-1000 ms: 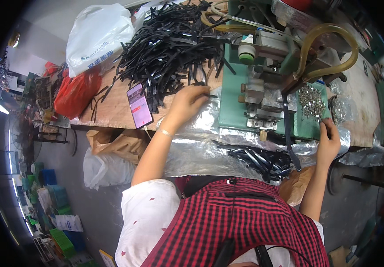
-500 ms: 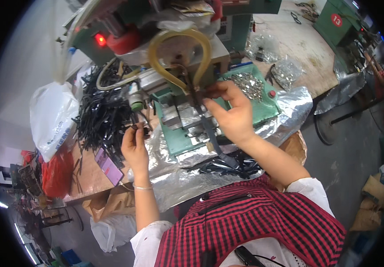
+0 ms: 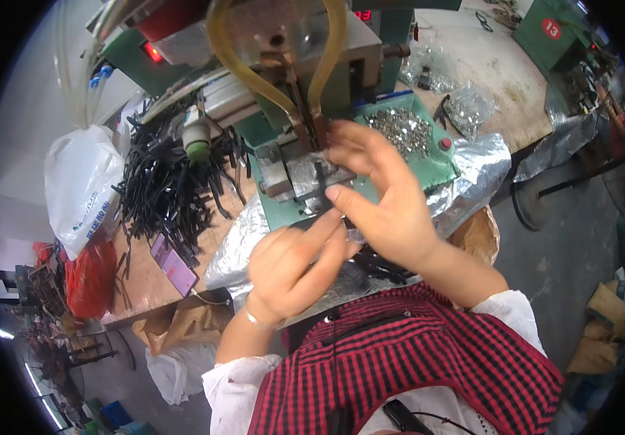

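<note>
I see the right hand (image 3: 393, 209) half-open, thumb beside the black strip (image 3: 321, 176) at its ten o'clock, the left hand (image 3: 287, 274) curled at eight, its grip unclear, while copper-coloured prongs (image 3: 315, 128) at eleven could nip careless fingers if they close.

Head-worn fisheye; looks downward; close above both hands (image 3: 290, 268).

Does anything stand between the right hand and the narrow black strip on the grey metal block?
Nothing visible does: the right hand has its thumb beside the black strip; contact is unclear. The left hand is lower in view.
</note>
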Demonstrator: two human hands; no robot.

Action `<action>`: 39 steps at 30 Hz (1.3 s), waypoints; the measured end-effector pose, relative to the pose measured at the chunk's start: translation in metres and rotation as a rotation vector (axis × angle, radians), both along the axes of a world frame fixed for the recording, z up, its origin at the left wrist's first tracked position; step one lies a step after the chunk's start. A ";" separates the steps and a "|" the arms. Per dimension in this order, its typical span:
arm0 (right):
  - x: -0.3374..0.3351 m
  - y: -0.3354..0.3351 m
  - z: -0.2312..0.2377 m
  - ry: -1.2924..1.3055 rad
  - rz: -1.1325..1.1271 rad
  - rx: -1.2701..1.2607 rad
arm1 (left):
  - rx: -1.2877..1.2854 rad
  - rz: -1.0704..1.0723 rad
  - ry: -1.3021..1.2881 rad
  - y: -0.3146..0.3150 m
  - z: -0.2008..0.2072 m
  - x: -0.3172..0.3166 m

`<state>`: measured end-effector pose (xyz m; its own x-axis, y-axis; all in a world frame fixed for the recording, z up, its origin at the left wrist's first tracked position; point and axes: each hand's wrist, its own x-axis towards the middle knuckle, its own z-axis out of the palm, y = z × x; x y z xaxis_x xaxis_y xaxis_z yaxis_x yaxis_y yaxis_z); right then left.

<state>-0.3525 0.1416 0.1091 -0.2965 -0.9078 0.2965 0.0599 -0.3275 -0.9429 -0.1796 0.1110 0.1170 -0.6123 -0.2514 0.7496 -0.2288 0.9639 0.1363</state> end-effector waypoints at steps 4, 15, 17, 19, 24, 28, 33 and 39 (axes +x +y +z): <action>-0.059 -0.017 -0.010 0.122 -0.009 0.084 | -0.161 -0.039 0.046 -0.013 -0.025 -0.022; -0.126 0.009 -0.100 0.645 -0.406 0.335 | -0.222 -0.056 0.069 -0.023 -0.031 -0.028; -0.120 0.012 -0.103 0.776 -0.376 0.351 | -0.161 -0.042 0.067 -0.017 -0.032 -0.024; -0.113 0.011 -0.102 0.946 -0.422 0.293 | -0.108 -0.029 0.085 -0.011 -0.033 -0.025; -0.110 0.005 -0.104 1.104 -0.435 0.287 | 0.240 0.010 0.075 0.018 -0.039 -0.008; -0.104 0.004 -0.105 1.213 -0.465 0.221 | 0.024 0.215 -0.058 0.025 -0.027 0.041; -0.114 0.000 -0.101 1.027 -0.524 0.079 | 0.073 0.545 0.119 -0.044 -0.004 0.072; -0.115 -0.013 -0.119 1.019 -0.571 0.000 | 0.103 0.909 -0.392 -0.151 -0.110 0.076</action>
